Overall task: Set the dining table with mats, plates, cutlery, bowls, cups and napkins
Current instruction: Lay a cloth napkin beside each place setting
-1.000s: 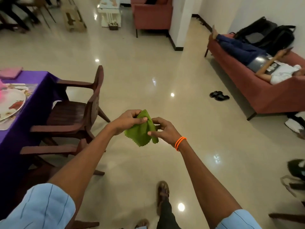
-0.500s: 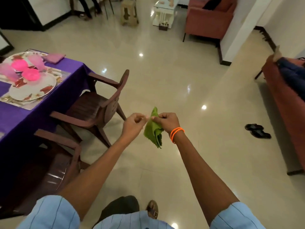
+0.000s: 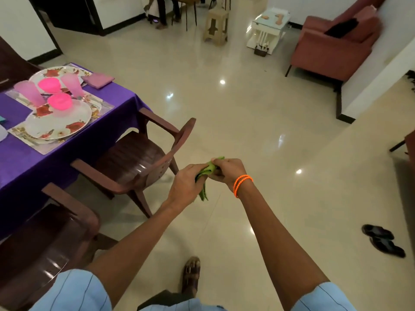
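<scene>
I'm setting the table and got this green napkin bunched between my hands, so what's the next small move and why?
Probably finish the fold, then carry it left to the table. The green napkin hangs crumpled between your left hand and right hand, over the floor. The near plate seems to have no napkin beside it, while the far setting has a purple napkin.

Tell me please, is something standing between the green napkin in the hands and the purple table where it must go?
Yes. The green napkin, held by the left hand and right hand over the floor, has a brown armchair between it and the table. Above the chair, nothing visible blocks the way.
</scene>
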